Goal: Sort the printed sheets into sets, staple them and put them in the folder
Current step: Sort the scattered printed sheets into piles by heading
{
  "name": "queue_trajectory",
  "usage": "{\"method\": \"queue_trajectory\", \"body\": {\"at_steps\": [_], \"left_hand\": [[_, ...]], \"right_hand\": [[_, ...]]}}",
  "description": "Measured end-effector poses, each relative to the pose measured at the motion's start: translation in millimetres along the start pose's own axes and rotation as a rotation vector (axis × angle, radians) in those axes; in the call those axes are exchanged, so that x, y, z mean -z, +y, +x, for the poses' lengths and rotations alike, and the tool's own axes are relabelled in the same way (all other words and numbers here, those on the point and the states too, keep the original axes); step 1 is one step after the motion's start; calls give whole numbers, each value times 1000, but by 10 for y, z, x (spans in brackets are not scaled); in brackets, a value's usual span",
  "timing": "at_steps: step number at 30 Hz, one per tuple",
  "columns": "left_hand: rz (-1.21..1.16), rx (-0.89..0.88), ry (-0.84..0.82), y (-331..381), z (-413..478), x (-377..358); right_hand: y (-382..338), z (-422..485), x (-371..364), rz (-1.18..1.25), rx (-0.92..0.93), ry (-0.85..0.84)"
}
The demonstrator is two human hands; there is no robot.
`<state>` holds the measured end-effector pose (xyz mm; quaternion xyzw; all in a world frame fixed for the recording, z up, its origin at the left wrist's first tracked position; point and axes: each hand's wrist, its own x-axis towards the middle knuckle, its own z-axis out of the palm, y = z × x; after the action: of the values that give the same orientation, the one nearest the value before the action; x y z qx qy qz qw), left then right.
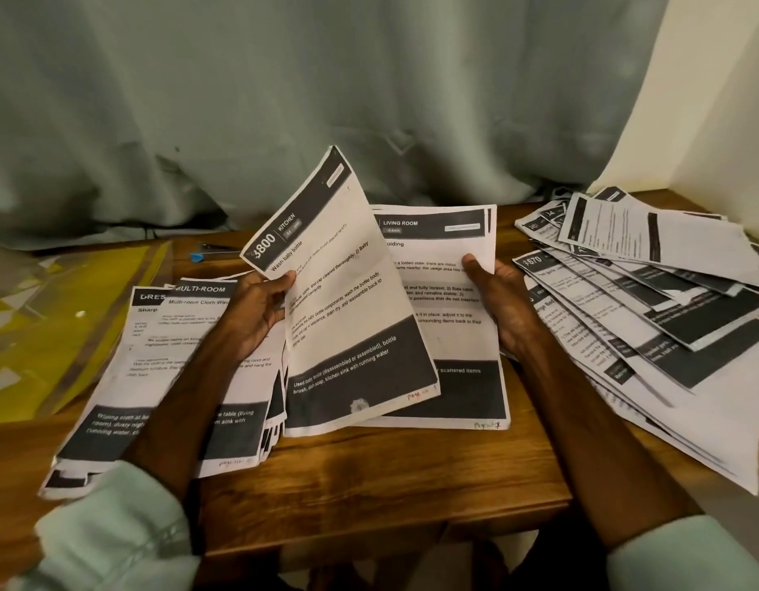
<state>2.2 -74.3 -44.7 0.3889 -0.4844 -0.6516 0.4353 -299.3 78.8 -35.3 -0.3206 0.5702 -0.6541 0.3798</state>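
Your left hand (258, 311) is pinching the tilted kitchen sheet (352, 292) at its left edge; your right hand (499, 305) is gripping the living-room sheet (446, 258) behind it. Both sheets are sitting between the left pile (156, 377) and the right pile (650, 300).

A home room: wooden table (369, 496) pushed against a grey-green curtain (283, 100) and cream wall (727, 100)

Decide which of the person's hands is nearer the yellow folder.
Left. The left hand, pinching the KITCHEN sheet, is right of the yellow folder; the right hand holds the LIVING ROOM sheets farther right.
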Motion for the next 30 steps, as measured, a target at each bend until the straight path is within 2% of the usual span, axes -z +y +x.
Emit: {"method": "queue_trajectory", "body": {"at_steps": [8,17,21,30], "left_hand": [[-9,133,-130,-2,-200,-277],[123,34,43,-115,-172,-434],[133,-19,73,-123,-155,-422],[194,82,-31,-75,-182,-410]], "right_hand": [[23,-37,-70,37,6,-61],[206,11,-153,-233,252,180],[214,13,-162,-188,211,234],[197,31,-133,-118,253,135]]}}
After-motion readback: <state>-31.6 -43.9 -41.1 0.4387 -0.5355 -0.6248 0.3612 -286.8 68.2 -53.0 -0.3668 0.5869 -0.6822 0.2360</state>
